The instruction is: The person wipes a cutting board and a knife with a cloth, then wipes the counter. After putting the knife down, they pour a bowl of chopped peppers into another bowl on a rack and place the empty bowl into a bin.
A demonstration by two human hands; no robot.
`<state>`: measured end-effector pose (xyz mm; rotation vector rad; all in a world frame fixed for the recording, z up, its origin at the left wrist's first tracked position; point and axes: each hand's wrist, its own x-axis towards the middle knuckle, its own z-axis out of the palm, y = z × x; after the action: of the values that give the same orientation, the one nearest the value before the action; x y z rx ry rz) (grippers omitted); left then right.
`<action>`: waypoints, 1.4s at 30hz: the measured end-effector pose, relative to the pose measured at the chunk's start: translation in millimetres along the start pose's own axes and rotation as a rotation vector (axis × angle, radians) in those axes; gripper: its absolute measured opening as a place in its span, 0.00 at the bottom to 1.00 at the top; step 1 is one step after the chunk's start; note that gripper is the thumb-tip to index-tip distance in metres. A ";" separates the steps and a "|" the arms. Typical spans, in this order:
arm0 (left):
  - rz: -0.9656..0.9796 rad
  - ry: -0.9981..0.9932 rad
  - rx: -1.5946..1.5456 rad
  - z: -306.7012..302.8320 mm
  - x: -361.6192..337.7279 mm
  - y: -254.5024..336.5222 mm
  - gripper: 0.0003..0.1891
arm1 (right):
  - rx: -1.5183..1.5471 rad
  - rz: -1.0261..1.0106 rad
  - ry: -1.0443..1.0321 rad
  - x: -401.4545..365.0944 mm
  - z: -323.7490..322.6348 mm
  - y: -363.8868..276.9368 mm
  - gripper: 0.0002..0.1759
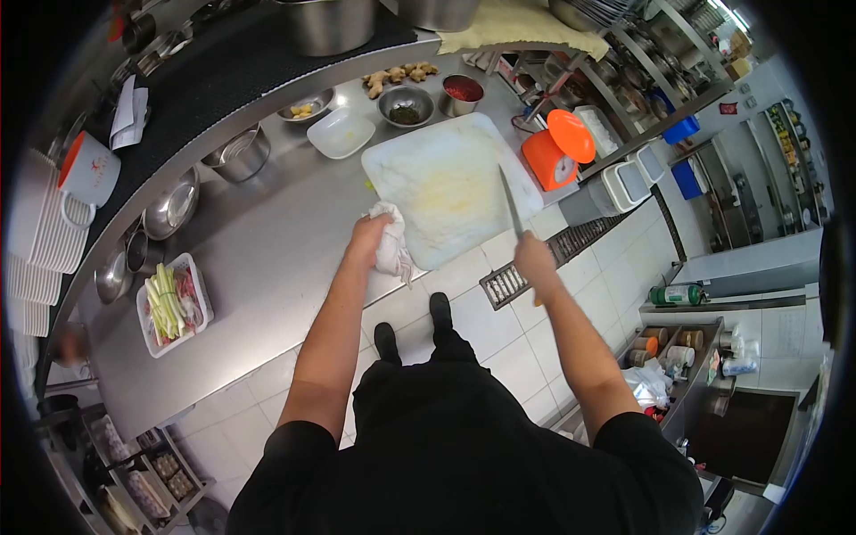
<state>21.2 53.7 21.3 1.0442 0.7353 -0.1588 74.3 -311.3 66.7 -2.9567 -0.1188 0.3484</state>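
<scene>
My left hand (367, 237) is closed on a crumpled white cloth (392, 242) at the near left edge of the white cutting board (446, 192). A yellowish stain marks the middle of the board. In my right hand (535, 262) is a knife (510, 198), gripped by its handle, its blade pointing away from me over the board's right side. A small green scrap (370, 185) lies by the board's left edge.
Behind the board stand a metal bowl of dark green contents (406, 107), a red-filled pot (463, 93), ginger (397, 77) and a white dish (341, 134). An orange scale (555, 156) sits to the right. A tray of cut stalks (175, 305) lies far left.
</scene>
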 end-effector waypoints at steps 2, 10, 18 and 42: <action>0.033 0.003 -0.004 1.7 -1.8 -1.1 0.20 | -0.015 -0.051 -0.065 -35.4 17.0 -42.8 0.17; -0.022 -0.066 -0.071 -10.0 15.6 -10.0 0.18 | 0.018 -0.343 -0.253 -85.6 9.0 -125.8 0.16; -0.020 -0.068 -0.032 -4.3 10.7 -3.7 0.18 | -0.007 0.048 0.008 20.9 -36.7 -2.8 0.18; -0.004 0.049 -0.016 -8.6 55.2 23.6 0.23 | 0.066 -0.041 0.068 46.1 24.5 -20.6 0.16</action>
<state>69.5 84.9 1.7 1.0346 0.7817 -0.1309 112.0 -282.9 36.3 -2.8924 -0.1569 0.2416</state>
